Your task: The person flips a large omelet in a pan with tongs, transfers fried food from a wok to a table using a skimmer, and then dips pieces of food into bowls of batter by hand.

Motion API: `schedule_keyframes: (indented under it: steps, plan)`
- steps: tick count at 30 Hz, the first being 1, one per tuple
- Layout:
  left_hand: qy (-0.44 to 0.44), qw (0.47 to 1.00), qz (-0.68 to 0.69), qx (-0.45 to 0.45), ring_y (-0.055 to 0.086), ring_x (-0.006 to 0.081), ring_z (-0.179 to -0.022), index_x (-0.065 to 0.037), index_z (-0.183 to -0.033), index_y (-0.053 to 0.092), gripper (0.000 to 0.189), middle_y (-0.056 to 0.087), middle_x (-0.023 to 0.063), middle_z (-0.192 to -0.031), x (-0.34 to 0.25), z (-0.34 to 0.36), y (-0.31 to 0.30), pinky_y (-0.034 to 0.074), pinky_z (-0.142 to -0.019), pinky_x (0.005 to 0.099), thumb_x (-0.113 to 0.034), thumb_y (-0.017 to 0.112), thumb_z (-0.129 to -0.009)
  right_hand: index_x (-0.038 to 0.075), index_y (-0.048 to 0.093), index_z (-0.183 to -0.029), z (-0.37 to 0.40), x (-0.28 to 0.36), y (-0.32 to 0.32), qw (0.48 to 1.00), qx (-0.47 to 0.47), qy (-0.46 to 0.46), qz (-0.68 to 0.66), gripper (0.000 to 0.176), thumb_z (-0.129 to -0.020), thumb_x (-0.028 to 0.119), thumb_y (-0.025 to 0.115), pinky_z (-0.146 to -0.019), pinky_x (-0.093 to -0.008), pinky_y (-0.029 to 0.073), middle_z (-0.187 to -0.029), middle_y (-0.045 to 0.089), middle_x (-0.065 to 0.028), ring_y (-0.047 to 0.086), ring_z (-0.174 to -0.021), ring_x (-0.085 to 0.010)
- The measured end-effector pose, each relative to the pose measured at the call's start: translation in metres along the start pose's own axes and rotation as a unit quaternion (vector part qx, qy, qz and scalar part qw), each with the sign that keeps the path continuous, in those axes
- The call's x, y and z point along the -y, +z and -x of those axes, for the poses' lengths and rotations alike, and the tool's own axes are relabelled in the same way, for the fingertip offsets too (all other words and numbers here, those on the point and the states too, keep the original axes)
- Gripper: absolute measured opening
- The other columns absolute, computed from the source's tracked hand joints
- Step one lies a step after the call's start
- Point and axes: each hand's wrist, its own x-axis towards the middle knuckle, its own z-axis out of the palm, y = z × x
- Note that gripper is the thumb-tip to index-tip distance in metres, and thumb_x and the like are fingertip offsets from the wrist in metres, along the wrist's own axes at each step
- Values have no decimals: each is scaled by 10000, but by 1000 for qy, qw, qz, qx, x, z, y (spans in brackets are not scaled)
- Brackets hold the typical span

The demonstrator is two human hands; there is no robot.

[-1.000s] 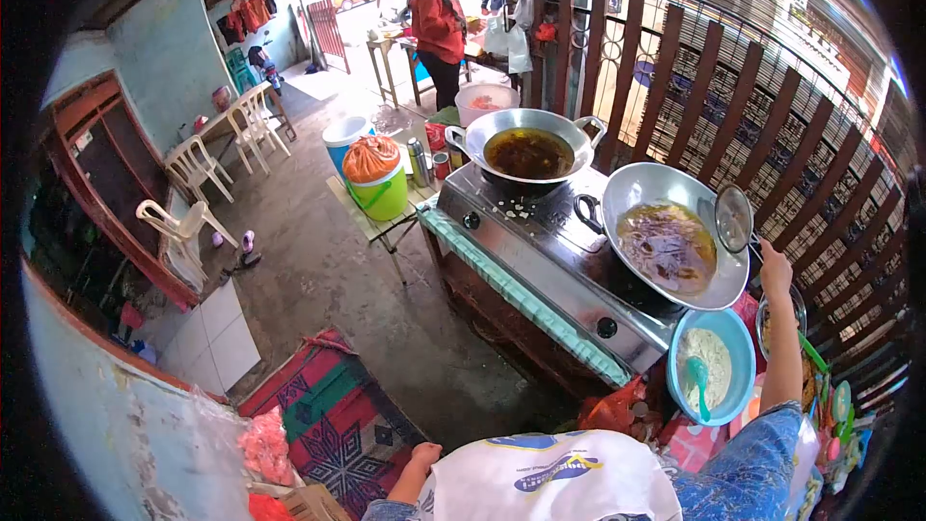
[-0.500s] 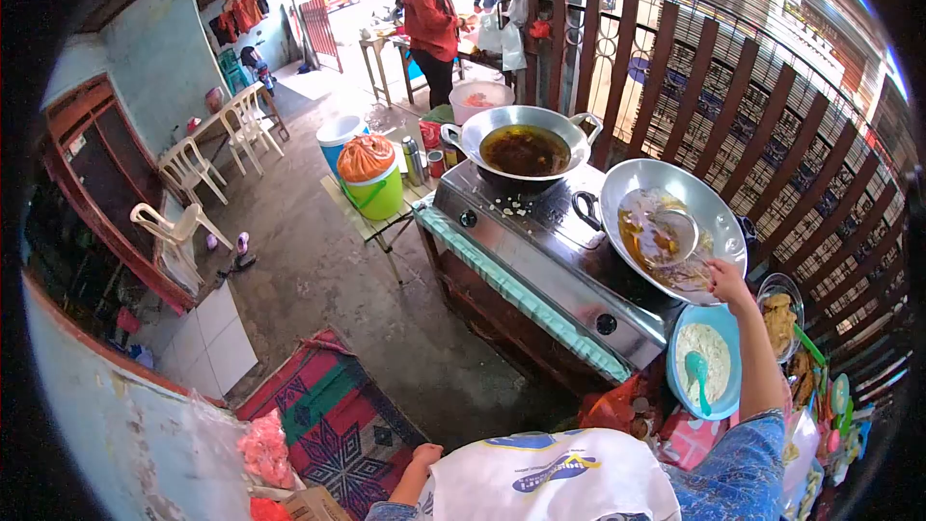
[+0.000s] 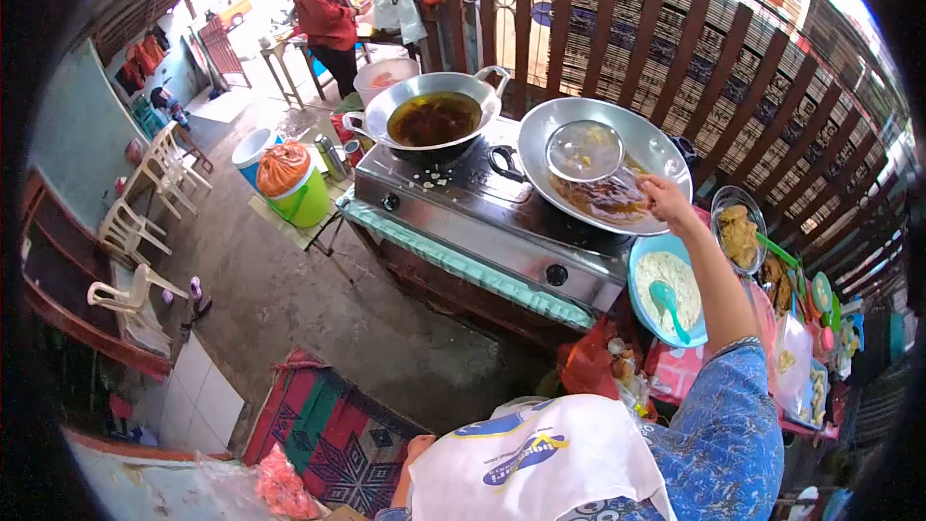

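My right hand is closed round the handle of a round wire strainer. The strainer's mesh is over the right-hand wok, above its brown oil, and bits inside it are too small to name. My left hand hangs low beside the white apron, its fingers mostly hidden. Below my right forearm is a blue bowl of white flour with a turquoise spoon in it. A second wok of dark oil stands on the left side of the steel stove.
A slatted fence rises behind the stove. On the right, a metal bowl holds fried food near a crowded table. A green bucket stands left of the stove. Beyond is a person in red. A patterned mat covers part of the floor.
My view has turned right, shifting the scene leftward. The strainer has moved from low in the right-hand wok toward its far left side. My right hand keeps its hold on the handle.
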Motion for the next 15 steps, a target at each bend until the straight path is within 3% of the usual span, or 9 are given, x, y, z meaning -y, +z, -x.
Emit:
schedule_keyframes:
  steps: [2,4,5,6,7,9,11,15]
  plan:
    - [6,1000,27,1,587,150,-738,-80,-791,634,285,615,106,-774,3,-2,0,443,-662,294,-318,482,-755,60,531,-1039,-21,-21,-25,987,-69,-122,79,253,-845,191,437,-374,-224,323,-549,467,-10,388,-402,-81]
    - [10,999,30,6,586,143,-735,-76,-793,634,281,616,106,-771,-3,4,-5,443,-660,290,-311,484,-757,46,549,-1010,1,3,-45,954,-137,-150,218,244,-832,187,461,-460,-227,387,-566,508,-46,444,-459,-91]
    - [19,998,-46,33,578,128,-731,-56,-810,628,270,618,103,-770,-21,15,-16,442,-657,284,-286,496,-764,53,552,-1001,-6,-1,-61,893,-190,-211,348,237,-814,171,464,-524,-290,429,-636,571,-108,541,-540,-167]
    - [29,990,-122,59,570,114,-727,-35,-827,623,260,619,99,-770,-32,22,-21,441,-654,278,-261,508,-771,113,566,-986,1,7,-69,851,-223,-276,388,235,-800,167,434,-654,-414,435,-775,575,-201,559,-733,-356]
    - [29,990,-124,62,570,114,-727,-35,-827,623,260,619,99,-770,-26,18,-17,441,-654,278,-261,508,-771,120,556,-979,8,15,-76,824,-239,-245,452,232,-789,149,425,-652,-420,436,-769,578,-193,561,-736,-353]
    - [-14,997,70,-2,576,143,-721,-8,-848,610,262,621,99,-782,-13,10,-9,444,-659,294,-240,520,-767,127,535,-965,17,27,-85,772,-260,-195,547,235,-767,116,409,-645,-431,437,-759,582,-182,565,-738,-347]
    - [-5,999,49,-6,578,150,-716,-5,-852,608,267,621,104,-787,-10,8,-9,445,-658,297,-242,520,-768,139,529,-964,23,31,-92,735,-263,-172,600,251,-762,101,385,-629,-436,438,-747,583,-174,568,-738,-347]
    - [-3,1000,22,-11,581,159,-709,-2,-853,605,276,619,111,-789,-24,13,-12,448,-652,299,-249,520,-767,111,525,-972,18,7,-95,785,-203,-170,560,267,-731,61,421,-643,-415,453,-761,580,-186,569,-738,-339]
